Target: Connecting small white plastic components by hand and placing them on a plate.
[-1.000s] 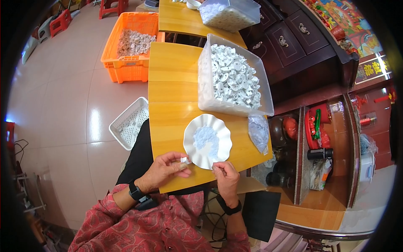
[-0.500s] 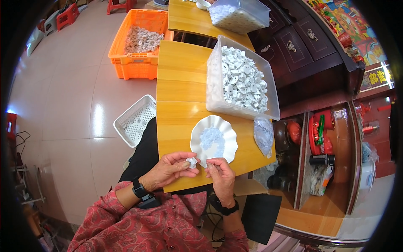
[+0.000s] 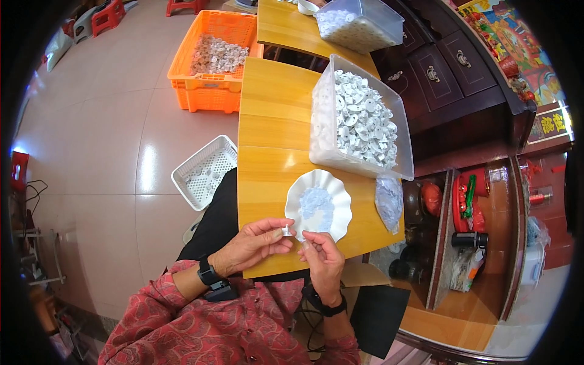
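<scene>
Between the thumb and fingers of my left hand (image 3: 258,245) is a small white plastic part (image 3: 287,230), just over the near edge of the plate. My right hand (image 3: 323,260) is pinched close beside it, its fingertips by the plate's near rim; whatever they hold is too small to make out. The white scalloped plate (image 3: 342,211) rests on the wooden table (image 3: 267,182). A loose heap of tiny pale blue pieces (image 3: 315,203) lies on it.
Beyond the plate stands a clear bin (image 3: 325,131) full of white plastic parts. A filled plastic bag (image 3: 388,204) lies at the table's right edge. To the left are a white basket (image 3: 204,176) and an orange crate (image 3: 210,91) on the floor. Dark cabinets (image 3: 450,73) line the right.
The white part in my left hand has turned and shows another side. My right fingertips stay close to it. The whole view has shifted slightly, with the table now farther right.
</scene>
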Available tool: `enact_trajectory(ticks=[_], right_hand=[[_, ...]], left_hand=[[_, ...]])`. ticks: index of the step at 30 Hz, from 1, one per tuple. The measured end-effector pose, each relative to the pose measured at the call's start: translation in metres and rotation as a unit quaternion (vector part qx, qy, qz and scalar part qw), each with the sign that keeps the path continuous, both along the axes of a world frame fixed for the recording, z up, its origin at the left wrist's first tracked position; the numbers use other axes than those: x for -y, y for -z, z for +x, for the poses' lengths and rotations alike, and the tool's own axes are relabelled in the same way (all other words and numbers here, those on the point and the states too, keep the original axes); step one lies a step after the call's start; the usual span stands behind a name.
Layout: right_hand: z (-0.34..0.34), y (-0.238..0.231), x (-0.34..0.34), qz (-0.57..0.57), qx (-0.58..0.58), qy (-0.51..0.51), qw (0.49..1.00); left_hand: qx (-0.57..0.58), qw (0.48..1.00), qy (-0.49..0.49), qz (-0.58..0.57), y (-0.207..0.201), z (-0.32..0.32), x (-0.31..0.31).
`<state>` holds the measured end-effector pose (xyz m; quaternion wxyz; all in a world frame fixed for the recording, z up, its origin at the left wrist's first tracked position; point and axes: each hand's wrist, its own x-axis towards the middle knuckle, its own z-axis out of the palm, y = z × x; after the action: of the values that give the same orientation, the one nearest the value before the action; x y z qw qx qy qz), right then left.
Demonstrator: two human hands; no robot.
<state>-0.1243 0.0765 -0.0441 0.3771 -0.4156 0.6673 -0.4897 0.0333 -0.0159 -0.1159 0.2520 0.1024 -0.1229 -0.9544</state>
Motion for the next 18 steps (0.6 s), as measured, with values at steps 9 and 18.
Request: enact_trajectory(ticks=[9, 18], right_hand=[[0.015, 0.0, 0.003, -0.05, 0.025, 0.025, 0.998], [0.02, 0.004, 0.009, -0.081, -0.137, 0.033, 0.987]], left_hand=[[-0.034, 0.998, 0.014, 0.048, 0.005, -0.001, 0.0], [-0.036, 0.997, 0.012, 0.067, 0.006, -0.002, -0.001]])
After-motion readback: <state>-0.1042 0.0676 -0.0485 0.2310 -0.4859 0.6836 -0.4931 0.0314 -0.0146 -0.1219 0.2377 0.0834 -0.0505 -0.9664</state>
